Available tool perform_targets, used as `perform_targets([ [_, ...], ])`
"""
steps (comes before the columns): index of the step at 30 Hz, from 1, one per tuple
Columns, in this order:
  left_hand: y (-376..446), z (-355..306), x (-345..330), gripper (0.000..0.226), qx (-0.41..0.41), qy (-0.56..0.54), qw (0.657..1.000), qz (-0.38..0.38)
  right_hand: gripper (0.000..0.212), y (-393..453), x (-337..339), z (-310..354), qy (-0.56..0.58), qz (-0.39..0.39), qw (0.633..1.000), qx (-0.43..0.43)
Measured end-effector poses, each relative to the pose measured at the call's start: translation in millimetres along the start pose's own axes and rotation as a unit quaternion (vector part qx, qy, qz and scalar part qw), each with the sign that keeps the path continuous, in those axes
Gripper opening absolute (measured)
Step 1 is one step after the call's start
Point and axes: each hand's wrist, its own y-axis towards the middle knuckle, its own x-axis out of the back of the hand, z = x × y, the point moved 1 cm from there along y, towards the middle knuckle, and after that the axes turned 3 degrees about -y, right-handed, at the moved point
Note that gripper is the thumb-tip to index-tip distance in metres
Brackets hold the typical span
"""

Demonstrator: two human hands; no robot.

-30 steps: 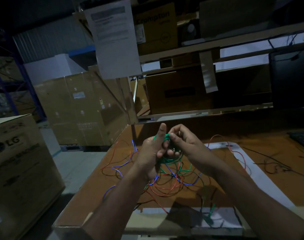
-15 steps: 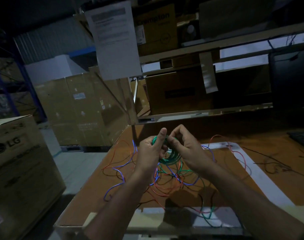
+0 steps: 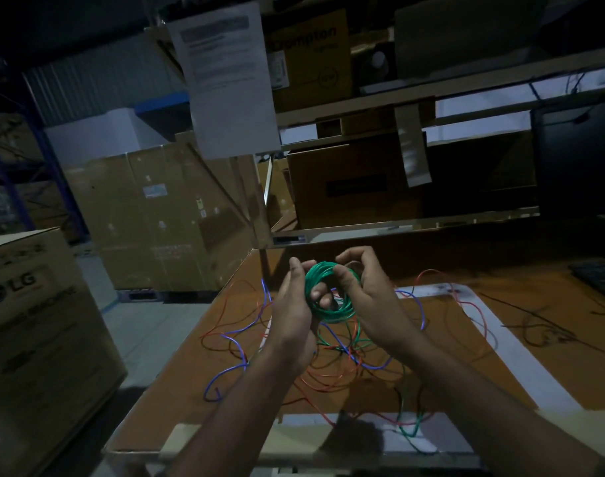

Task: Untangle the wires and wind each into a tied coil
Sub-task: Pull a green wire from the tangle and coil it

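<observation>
A green wire coil [image 3: 332, 306] hangs in the air above the brown table [image 3: 521, 366], held between both hands. My left hand [image 3: 296, 315] grips its left side, with fingers curled through the ring. My right hand [image 3: 370, 297] pinches the coil's top right edge with thumb and fingers. A loose green tail [image 3: 408, 432] runs down from the coil to the table's front. Beneath the hands lies a tangle of red, blue, green and dark wires [image 3: 332, 366].
A keyboard [image 3: 600, 280] sits at the table's right edge, near a loose dark wire [image 3: 549, 330]. Cardboard boxes stand to the left [image 3: 36, 339] and behind [image 3: 163, 215]. A paper sheet [image 3: 227, 77] hangs from the shelving ahead. White strips [image 3: 521, 359] border the tabletop.
The green coil has grown into a wider, open ring. My right hand has shifted from the front to the coil's top right edge, and my left thumb has lowered.
</observation>
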Motion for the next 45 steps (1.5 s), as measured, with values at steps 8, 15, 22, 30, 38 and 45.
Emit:
perform_targets([
  [8, -2, 3, 10, 0.064, 0.048, -0.060, 0.991, 0.109, 0.015, 2, 2, -3, -0.034, -0.055, 0.998, -0.010],
  [15, -2, 6, 15, 0.052, 0.021, 0.002, 0.998, 0.066, 0.017, 8, 6, -1, 0.015, -0.093, 0.995, -0.019],
  [22, 0, 11, 17, 0.048, 0.015, -0.091, 0.995, -0.035, 0.014, 12, 9, -6, -0.027, -0.116, 0.993, 0.003],
  [30, 4, 21, 20, 0.033, 0.006, -0.042, 0.997, -0.059, 0.015, 5, 9, 1, -0.035, -0.113, 0.993, 0.013],
  [38, 10, 17, 10, 0.012, 0.235, -0.115, 0.959, -0.106, 0.010, -2, -1, 9, -0.037, -0.093, 0.994, 0.040],
  [45, 7, 2, 17, 0.025, 0.221, -0.052, 0.974, -0.017, 0.011, 0, -2, 5, -0.049, -0.077, 0.995, 0.039],
])
